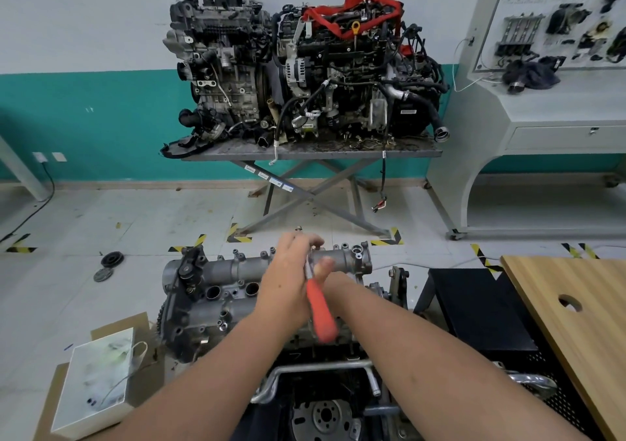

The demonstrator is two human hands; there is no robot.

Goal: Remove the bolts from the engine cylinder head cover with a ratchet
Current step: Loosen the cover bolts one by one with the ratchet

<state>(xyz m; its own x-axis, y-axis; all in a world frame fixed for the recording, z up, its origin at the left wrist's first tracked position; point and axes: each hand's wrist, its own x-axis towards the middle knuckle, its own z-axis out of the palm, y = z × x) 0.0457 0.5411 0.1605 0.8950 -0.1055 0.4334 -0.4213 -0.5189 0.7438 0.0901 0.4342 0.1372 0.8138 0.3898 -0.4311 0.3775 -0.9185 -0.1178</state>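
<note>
The grey engine cylinder head cover (244,266) lies across the engine in front of me. Small bolts (237,255) stand along its far edge. A ratchet (320,315) with an orange-red handle slants up to the cover's far right part. The lower end of its handle is free and blurred. My left hand (288,271) reaches over the cover, its fingers curled round the ratchet's metal head. My right hand (327,268) is mostly hidden behind the left hand and the ratchet. It appears to grip the shaft just above the orange handle.
A white box (98,379) sits on cardboard at lower left. A wooden tabletop (576,339) with a hole and a black stand (481,312) are on the right. Two engines (305,68) rest on a scissor table ahead. Round parts (111,259) lie on the floor.
</note>
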